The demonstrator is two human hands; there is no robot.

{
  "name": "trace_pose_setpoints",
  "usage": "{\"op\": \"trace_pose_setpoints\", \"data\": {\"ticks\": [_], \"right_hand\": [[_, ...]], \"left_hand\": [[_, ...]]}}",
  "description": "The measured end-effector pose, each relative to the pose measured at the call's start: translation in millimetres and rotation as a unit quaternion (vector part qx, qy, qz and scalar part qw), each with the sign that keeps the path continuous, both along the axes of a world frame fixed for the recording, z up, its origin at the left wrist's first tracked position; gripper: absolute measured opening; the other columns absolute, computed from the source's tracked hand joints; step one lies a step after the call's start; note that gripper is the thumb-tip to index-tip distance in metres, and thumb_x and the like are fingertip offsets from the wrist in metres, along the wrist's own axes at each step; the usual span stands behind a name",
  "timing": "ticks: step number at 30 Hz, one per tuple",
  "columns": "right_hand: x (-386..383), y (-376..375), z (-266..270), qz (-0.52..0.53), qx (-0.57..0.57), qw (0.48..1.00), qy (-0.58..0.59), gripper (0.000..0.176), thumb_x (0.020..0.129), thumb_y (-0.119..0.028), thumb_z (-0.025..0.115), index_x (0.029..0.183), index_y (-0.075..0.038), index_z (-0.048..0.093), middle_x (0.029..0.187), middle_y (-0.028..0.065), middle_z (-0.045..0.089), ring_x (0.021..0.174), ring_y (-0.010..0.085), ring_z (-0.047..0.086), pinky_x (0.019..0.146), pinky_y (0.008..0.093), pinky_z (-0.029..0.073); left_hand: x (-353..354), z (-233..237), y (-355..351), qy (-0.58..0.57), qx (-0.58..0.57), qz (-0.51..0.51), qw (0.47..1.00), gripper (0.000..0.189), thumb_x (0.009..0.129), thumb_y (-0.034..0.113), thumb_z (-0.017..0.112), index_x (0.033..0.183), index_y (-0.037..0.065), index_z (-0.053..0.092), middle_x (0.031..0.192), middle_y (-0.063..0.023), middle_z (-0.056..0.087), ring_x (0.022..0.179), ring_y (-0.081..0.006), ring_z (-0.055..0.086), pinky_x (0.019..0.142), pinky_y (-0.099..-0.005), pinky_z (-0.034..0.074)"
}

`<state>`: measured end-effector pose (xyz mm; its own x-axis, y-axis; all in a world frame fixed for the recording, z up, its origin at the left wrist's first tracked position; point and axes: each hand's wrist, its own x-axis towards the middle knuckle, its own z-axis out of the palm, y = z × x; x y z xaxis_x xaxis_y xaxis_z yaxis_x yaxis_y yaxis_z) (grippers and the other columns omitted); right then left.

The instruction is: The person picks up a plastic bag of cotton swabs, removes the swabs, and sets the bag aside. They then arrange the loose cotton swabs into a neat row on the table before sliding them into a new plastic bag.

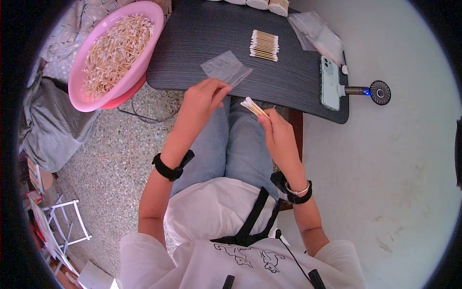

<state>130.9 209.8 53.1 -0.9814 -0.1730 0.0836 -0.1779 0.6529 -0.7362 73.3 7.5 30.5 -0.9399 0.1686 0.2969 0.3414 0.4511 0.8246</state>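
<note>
My left hand (204, 100) pinches the near corner of a clear plastic bag (226, 67), which lies partly over the front edge of the dark table. In my right hand (280, 135) is a small bundle of cotton swabs (255, 107), its white tips pointing up and left towards the bag. The bundle is held above my lap, apart from the bag. Farther back on the table, a neat row of cotton swabs (264, 45) lies side by side. A pink basin (77, 79) heaped with loose cotton swabs (120, 53) stands to the left.
The dark table (192, 43) bears a phone (330, 84) at its right end, beside a small fan (380, 92). Clear plastic bags (317, 33) lie at the back right. Packed swab bundles (278, 6) sit at the far edge. A white rack (67, 221) stands on the floor.
</note>
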Motion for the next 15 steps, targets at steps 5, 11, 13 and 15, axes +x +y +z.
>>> {"op": "trace_pose_setpoints", "data": {"ticks": [5, 11, 13, 15], "right_hand": [[-0.4, -1.0, 1.6, -0.007, -0.006, 1.000, -0.002, 0.021, 0.098, -0.020, 0.047, 0.095, 0.000, 0.051, 0.077, 0.0227, 0.056, 0.072, 0.0423, 0.055, 0.060, 0.0459, 0.042], [-2.6, -7.3, 5.9, 0.004, -0.033, 0.999, 0.033, 0.019, 0.098, -0.019, 0.048, 0.095, 0.000, 0.051, 0.077, 0.0221, 0.055, 0.071, 0.0418, 0.055, 0.060, 0.0448, 0.042], [-3.6, -8.0, 6.0, 0.003, -0.029, 0.999, 0.033, 0.019, 0.097, -0.019, 0.048, 0.096, -0.001, 0.051, 0.077, 0.0220, 0.055, 0.071, 0.0419, 0.054, 0.060, 0.0446, 0.042], [-5.0, -8.4, 5.6, -0.002, -0.026, 0.999, 0.033, 0.018, 0.097, -0.019, 0.048, 0.096, -0.001, 0.051, 0.078, 0.0218, 0.055, 0.071, 0.0417, 0.054, 0.061, 0.0442, 0.042]], "left_hand": [[4.1, 5.9, 5.2, -0.051, 0.072, -0.016, 0.996, 0.010, 0.083, 0.007, 0.068, 0.089, -0.001, 0.064, 0.081, -0.0092, 0.066, 0.070, -0.0157, 0.069, 0.058, -0.0258, 0.054], [12.5, 10.5, 11.4, -0.038, 0.073, -0.023, 0.996, 0.011, 0.080, 0.003, 0.069, 0.089, -0.002, 0.067, 0.080, -0.0103, 0.070, 0.072, -0.0159, 0.070, 0.065, -0.0253, 0.056], [15.4, 14.0, 14.7, -0.020, 0.074, -0.017, 0.997, 0.011, 0.080, 0.003, 0.069, 0.090, -0.002, 0.067, 0.079, -0.0107, 0.070, 0.072, -0.0163, 0.070, 0.065, -0.0254, 0.056], [17.4, 16.9, 16.5, 0.000, 0.073, -0.006, 0.997, 0.012, 0.080, 0.003, 0.069, 0.090, -0.002, 0.067, 0.079, -0.0112, 0.069, 0.072, -0.0165, 0.070, 0.064, -0.0255, 0.055]]}}
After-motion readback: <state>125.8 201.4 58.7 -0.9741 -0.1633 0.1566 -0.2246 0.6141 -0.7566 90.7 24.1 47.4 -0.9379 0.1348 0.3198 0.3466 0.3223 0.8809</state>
